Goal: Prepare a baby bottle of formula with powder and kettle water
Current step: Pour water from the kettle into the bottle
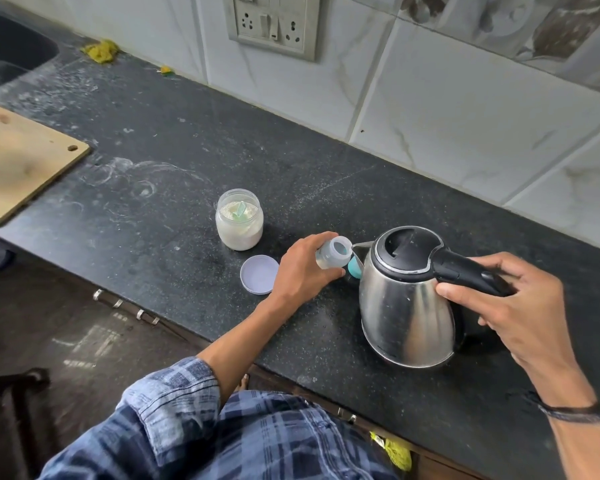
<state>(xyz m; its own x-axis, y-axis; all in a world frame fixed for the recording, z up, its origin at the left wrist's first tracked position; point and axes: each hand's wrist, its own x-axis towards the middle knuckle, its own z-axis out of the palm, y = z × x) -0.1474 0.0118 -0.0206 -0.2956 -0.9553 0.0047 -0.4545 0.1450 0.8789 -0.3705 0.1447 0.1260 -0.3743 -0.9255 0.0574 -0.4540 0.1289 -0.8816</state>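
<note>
My left hand (300, 271) grips a small clear baby bottle (333, 252), its open mouth tilted toward the spout of a steel kettle (404, 313). The kettle stands on the black counter (153, 140) with its black lid down. My right hand (513, 299) curls round the kettle's black handle (465, 271). A teal bottle cap (354, 267) lies between bottle and kettle, mostly hidden. Left of the bottle stands an open jar of white powder (239, 223) with a pale green scoop (240, 211) in it. The jar's lilac lid (258, 274) lies flat on the counter.
A wooden cutting board (21, 161) lies at the left, beside a dark sink (7, 50). A tiled wall with a socket plate (274, 26) runs behind the counter. Yellow scraps (99, 50) sit near the wall. The counter's front edge runs diagonally beneath my arms.
</note>
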